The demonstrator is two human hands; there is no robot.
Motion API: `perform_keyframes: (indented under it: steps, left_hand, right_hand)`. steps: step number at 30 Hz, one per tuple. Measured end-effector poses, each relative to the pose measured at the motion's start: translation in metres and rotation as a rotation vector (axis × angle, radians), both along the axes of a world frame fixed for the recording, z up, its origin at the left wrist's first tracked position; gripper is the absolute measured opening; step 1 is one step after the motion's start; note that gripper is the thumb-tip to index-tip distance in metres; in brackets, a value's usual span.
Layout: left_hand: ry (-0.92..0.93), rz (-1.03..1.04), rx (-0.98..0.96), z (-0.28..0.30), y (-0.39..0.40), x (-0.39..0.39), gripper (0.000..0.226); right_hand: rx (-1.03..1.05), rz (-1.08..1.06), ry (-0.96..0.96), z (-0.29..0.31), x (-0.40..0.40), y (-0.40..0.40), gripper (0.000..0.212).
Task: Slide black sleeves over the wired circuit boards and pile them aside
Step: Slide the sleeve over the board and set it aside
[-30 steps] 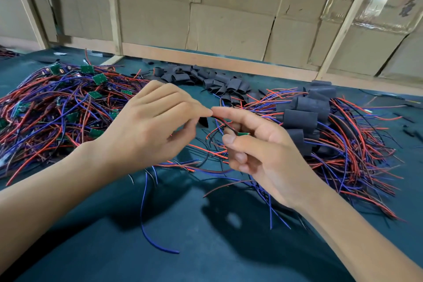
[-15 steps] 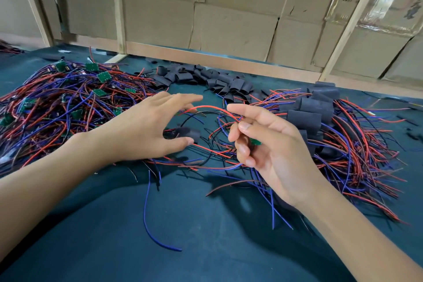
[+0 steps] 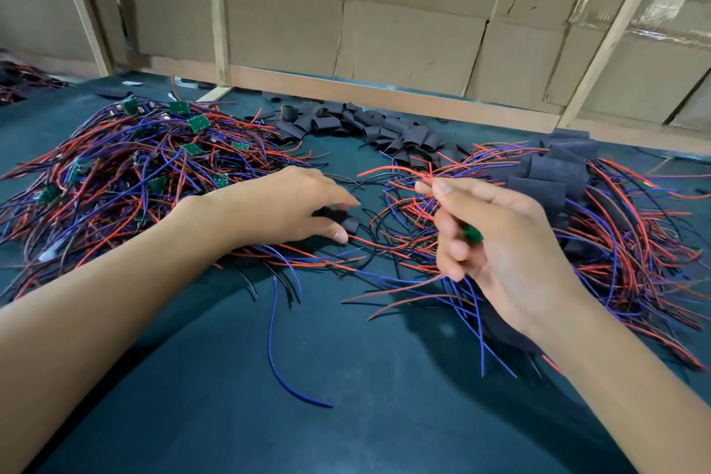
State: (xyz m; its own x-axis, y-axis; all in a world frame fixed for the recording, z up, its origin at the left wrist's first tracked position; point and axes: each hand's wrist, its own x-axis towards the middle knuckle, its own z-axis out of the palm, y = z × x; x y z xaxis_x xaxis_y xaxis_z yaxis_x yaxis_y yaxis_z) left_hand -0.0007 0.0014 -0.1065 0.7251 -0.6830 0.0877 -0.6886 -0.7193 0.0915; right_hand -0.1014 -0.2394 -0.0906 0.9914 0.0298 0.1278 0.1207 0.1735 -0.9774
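Observation:
My left hand (image 3: 284, 204) reaches down to a single black sleeve (image 3: 348, 222) lying on the wires at mid-table, with thumb below and fingers above pinching it. My right hand (image 3: 500, 242) is raised beside it, its curled fingers holding a small green circuit board (image 3: 472, 233) whose red and blue wires trail away; its thumb and forefinger pinch the red wire. A heap of bare wired boards (image 3: 134, 165) lies at the left. Loose black sleeves (image 3: 365, 127) lie at the back. Sleeved boards (image 3: 558, 173) are piled at the right.
The dark green table (image 3: 346, 416) runs toward me, with one loose blue wire (image 3: 275, 350) on it. A wooden rail (image 3: 384, 88) and cardboard wall (image 3: 404, 31) close off the back. More wires (image 3: 15, 88) lie at the far left.
My hands have parted. The left hand let the sleeve fall, then dropped to the table and closed on it. The right hand stayed raised with the board and wires.

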Motion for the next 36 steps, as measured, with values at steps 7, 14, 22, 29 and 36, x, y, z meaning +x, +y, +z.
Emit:
perform_keyframes:
  steps: [7,14,22,29,36]
  left_hand:
    - [-0.021,0.077,-0.438,-0.002,0.0,-0.016,0.074]
    - [-0.123,0.023,-0.801,0.002,-0.014,-0.042,0.062]
    - [-0.313,-0.079,-0.723,0.006,-0.022,-0.052,0.044]
    - [-0.356,-0.095,-0.689,0.002,-0.027,-0.055,0.049]
    - [-0.36,-0.032,-0.741,0.003,-0.026,-0.056,0.052]
  right_hand:
    - [-0.139,0.113,-0.078,0.006,-0.002,-0.005,0.015]
    - [-0.444,0.147,-0.219,0.006,-0.004,-0.016,0.012]
    - [-0.402,0.171,-0.203,0.001,-0.003,-0.013,0.04]
    - [-0.503,-0.06,-0.354,0.003,-0.005,-0.009,0.022]
    - [-0.381,-0.073,-0.328,0.007,-0.006,-0.014,0.023]
